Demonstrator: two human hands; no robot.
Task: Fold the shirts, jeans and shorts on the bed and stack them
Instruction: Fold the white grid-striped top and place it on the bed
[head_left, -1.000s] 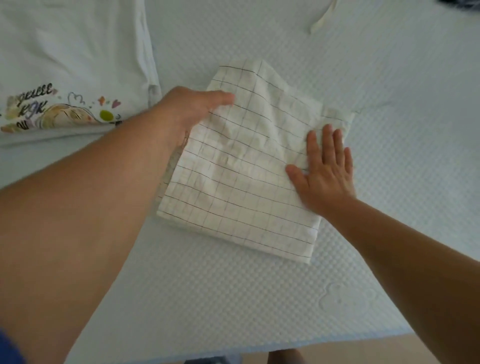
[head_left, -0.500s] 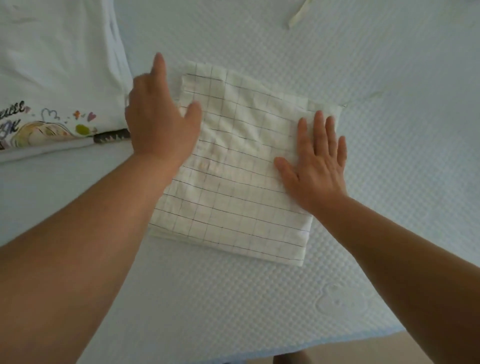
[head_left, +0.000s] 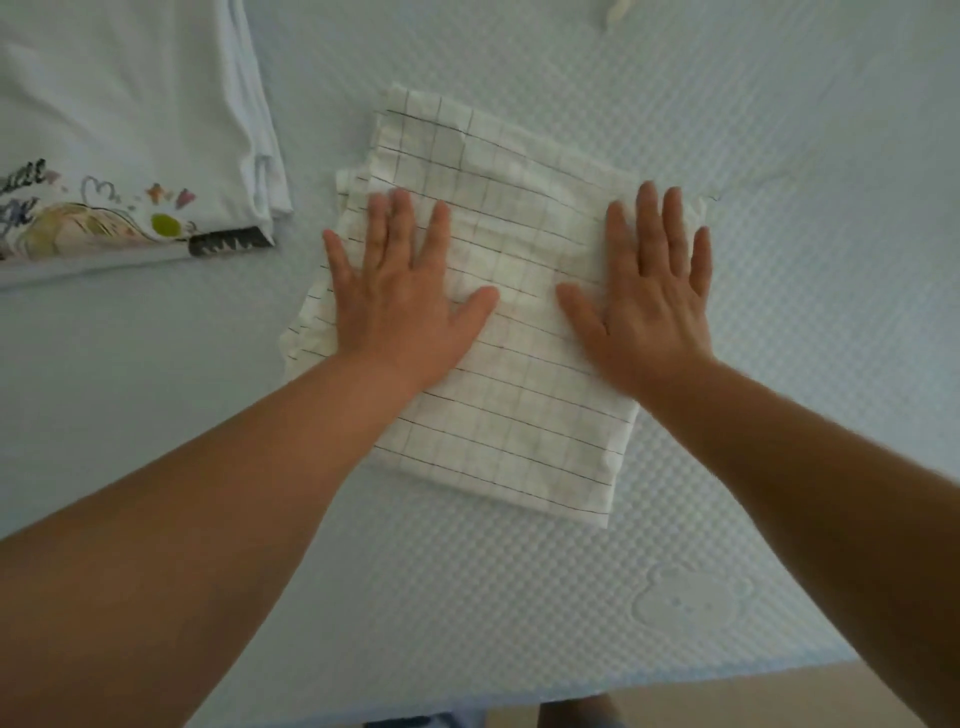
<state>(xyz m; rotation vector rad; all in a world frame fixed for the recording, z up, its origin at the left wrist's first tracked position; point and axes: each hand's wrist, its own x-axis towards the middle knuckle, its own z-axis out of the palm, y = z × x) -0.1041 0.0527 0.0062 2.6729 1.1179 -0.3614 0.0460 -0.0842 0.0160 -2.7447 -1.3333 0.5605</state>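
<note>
A cream garment with a thin dark grid pattern (head_left: 524, 421) lies folded into a rough rectangle in the middle of the bed. Both my hands lie flat on top of it with fingers spread. My left hand (head_left: 405, 296) presses its left half, and my right hand (head_left: 649, 291) presses its right half near the edge. Neither hand grips the cloth. At the upper left lies a folded white T-shirt with a colourful print (head_left: 130, 140), apart from the checked garment.
The bed has a pale blue textured mattress cover (head_left: 779, 156); its near edge runs along the bottom, with floor beyond at the lower right. A bit of cream fabric (head_left: 618, 10) pokes in at the top edge.
My left hand moved from the garment's upper left corner to lie flat on its left half. My right hand stayed flat on the right half.
</note>
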